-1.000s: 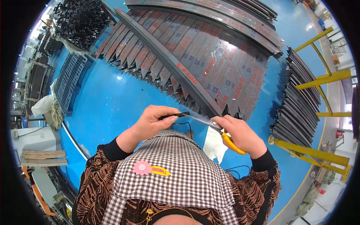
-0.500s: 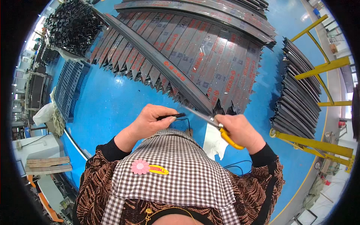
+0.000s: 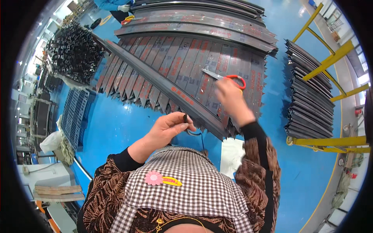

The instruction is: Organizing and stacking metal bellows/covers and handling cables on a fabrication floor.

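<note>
Out in front, the broad stack of grey profiles (image 3: 175,62) fills the blue floor (image 3: 116,128), its far rows running out of sight at the top, its red markings blurred by glare. Across it slants one long dark profile (image 3: 155,75), near end down by the hands. Up at the top edge, a co-worker (image 3: 107,4) in blue is cut off, just a sleeve, a pale glove and part of the body showing. The checked apron (image 3: 186,178) spreads below, and a white sheet (image 3: 230,157) is half covered by the right sleeve. And here's the right hand (image 3: 232,99), smeared by motion, out over the stack: its fingers lie across the scissors' handle, and whether they grip it, I cannot tell. Those scissors (image 3: 211,73) show silvery blades aimed up and left, one red loop clear, a bit of yellow below; touching the stack or just above it, impossible to say. Over to the left hand (image 3: 169,128), fingers pinched narrow on a short black piece (image 3: 185,118), stubby and dark, its lower end hidden in the grip.
</note>
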The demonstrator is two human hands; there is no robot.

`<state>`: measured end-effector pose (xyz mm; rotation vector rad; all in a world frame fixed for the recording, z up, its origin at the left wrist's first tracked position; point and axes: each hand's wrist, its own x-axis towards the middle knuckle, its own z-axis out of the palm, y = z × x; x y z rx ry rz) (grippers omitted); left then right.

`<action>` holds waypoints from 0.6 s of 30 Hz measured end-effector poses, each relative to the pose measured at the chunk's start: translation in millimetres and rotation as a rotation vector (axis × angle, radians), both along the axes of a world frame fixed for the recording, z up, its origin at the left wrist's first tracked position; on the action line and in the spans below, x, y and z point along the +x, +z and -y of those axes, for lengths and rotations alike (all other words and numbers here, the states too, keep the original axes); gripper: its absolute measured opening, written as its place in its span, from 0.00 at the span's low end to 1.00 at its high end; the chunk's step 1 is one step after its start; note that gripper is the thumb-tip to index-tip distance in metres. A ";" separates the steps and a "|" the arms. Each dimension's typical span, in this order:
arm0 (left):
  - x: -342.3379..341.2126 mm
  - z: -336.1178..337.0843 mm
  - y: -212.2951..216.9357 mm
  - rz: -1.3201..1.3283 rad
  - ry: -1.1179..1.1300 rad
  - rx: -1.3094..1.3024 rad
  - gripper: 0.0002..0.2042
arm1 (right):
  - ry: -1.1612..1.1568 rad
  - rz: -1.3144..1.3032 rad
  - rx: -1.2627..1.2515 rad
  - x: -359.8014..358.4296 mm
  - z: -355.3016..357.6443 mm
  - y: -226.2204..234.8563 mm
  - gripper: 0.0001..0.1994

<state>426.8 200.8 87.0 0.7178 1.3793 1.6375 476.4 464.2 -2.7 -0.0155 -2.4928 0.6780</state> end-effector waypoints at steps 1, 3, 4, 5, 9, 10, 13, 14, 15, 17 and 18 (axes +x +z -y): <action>-9.4 -1.3 -0.9 -0.048 -0.029 -0.013 0.10 | 0.176 0.112 -0.324 12.5 28.2 17.0 0.13; -33.2 -5.7 -0.6 -0.105 -0.075 -0.024 0.09 | 0.300 0.266 -0.852 36.7 89.0 48.7 0.14; -45.5 -9.7 0.0 -0.160 -0.143 -0.015 0.09 | 0.278 0.370 -1.084 45.0 114.5 56.2 0.13; -59.0 -8.1 1.3 -0.217 -0.205 -0.015 0.10 | 0.229 0.247 -1.166 45.6 133.9 58.4 0.12; -180.3 -23.1 -22.0 -1.058 -0.561 0.118 0.25 | -0.173 0.276 -0.975 64.8 181.4 45.7 0.08; -217.7 -24.7 -27.1 -1.435 -0.534 0.035 0.30 | -0.287 0.190 -0.860 66.3 196.0 42.8 0.07; -328.5 -17.0 -68.8 -1.632 -0.923 -0.518 0.34 | -0.547 0.224 -0.969 65.2 241.6 30.5 0.07; -362.4 -10.2 -94.8 -1.550 -0.761 -0.260 0.26 | -0.650 0.237 -1.020 68.9 260.1 29.8 0.07; -375.6 -11.2 -91.7 -1.642 -0.805 -0.468 0.20 | -0.741 0.255 -1.068 71.5 277.4 32.1 0.07; -381.5 -16.5 -97.5 -1.613 -0.808 -0.274 0.17 | -0.852 0.174 -1.104 61.4 300.0 33.1 0.08; -382.4 -19.4 -100.7 -1.629 -0.817 -0.240 0.16 | -0.915 0.165 -1.098 59.6 308.6 32.7 0.08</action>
